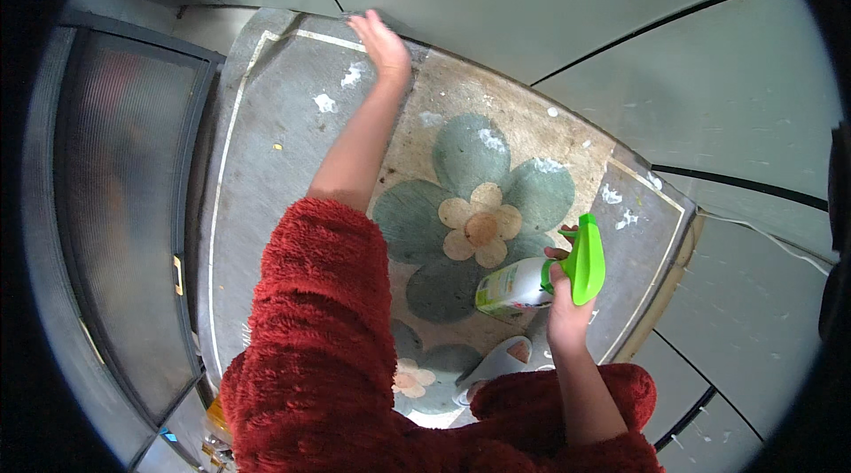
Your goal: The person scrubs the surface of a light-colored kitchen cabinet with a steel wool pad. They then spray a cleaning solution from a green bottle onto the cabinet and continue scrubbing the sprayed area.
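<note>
My right hand (568, 293) grips a white spray bottle (515, 285) by its neck, below the bright green trigger head (588, 260). Fingers lie around the trigger side, and the bottle's base points to the left. My left arm reaches away over the floor mat, and my left hand (384, 47) is beside the lower edge of a pale grey-green panel (465, 1). Its fingers are extended, with nothing seen in them; whether they touch the panel I cannot tell. White foamy patches (492, 140) dot the flowered mat (415, 140), and white streaks mark the panels on the right.
A dark-framed door with ribbed glass (133, 207) stands at the left. A white cable (771, 230) runs along the right panels. My foot in a pale slipper (498, 363) rests on the mat. Clear and yellow plastic items (218, 421) lie at the lower left.
</note>
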Available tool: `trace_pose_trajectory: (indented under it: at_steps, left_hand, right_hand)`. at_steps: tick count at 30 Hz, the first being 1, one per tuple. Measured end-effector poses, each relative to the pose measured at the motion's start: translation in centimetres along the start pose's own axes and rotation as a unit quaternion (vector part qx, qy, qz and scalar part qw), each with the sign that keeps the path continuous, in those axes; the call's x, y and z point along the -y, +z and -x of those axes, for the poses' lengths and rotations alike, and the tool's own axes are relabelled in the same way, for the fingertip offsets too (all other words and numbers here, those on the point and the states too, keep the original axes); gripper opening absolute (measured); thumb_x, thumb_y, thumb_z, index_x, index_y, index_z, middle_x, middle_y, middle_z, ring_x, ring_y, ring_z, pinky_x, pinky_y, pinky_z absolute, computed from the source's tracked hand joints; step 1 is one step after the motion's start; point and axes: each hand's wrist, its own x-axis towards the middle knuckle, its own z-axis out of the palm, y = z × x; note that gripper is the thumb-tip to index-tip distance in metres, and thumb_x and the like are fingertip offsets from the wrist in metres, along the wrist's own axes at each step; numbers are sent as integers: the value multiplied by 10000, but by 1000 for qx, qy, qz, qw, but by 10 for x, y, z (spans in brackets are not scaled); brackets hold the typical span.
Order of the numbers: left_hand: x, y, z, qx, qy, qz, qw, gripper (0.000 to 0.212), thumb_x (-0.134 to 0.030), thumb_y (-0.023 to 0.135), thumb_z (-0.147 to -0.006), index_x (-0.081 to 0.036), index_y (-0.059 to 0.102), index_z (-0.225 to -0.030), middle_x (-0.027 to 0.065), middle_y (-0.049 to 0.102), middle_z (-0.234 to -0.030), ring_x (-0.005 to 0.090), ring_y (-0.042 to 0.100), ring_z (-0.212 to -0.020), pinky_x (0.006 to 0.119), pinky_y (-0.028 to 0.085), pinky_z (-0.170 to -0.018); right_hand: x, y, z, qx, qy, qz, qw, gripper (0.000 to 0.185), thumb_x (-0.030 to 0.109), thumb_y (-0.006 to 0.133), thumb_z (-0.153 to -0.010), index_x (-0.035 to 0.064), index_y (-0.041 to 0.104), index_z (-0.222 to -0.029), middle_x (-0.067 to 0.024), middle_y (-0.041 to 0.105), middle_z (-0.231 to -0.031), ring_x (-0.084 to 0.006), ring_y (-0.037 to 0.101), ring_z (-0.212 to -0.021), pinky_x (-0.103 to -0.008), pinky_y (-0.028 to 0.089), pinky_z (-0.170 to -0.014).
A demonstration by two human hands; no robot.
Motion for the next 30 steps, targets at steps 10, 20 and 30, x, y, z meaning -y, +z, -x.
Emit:
trace_pose_trajectory:
  at_steps: [10, 20, 30]
  left_hand:
    - [-24, 22, 56, 58, 10, -3, 998, 669, -357, 264, -966, 153, 104, -1369, 309, 27, -1461, 358, 4, -1387, 386, 24, -1128]
    - [-14, 0, -13, -33, -31, -38, 998, 699, -400, 283, -957, 148, 138, -1365, 310, 92, -1453, 370, 74, -1379, 380, 68, -1128]
    - [-55, 10, 16, -18, 130, 4, 991, 666, -332, 277, -964, 177, 95, -1353, 325, 8, -1453, 373, 13, -1382, 390, 30, -1128]
  right_hand:
    - [2, 8, 0, -5, 14, -33, 999, 414, 32, 543, -832, 23, 459, -1237, -71, 596, -1010, -137, 546, -926, -282, 435, -813]
    - [1, 14, -8, -22, 11, -27, 999, 421, 30, 548, -827, 22, 467, -1240, -85, 604, -1017, -149, 557, -925, -289, 431, -835]
    - [-2, 8, -12, 21, 10, -5, 1000, 448, 6, 501, -842, 23, 408, -1280, -64, 487, -1222, -168, 557, -973, -307, 454, -802]
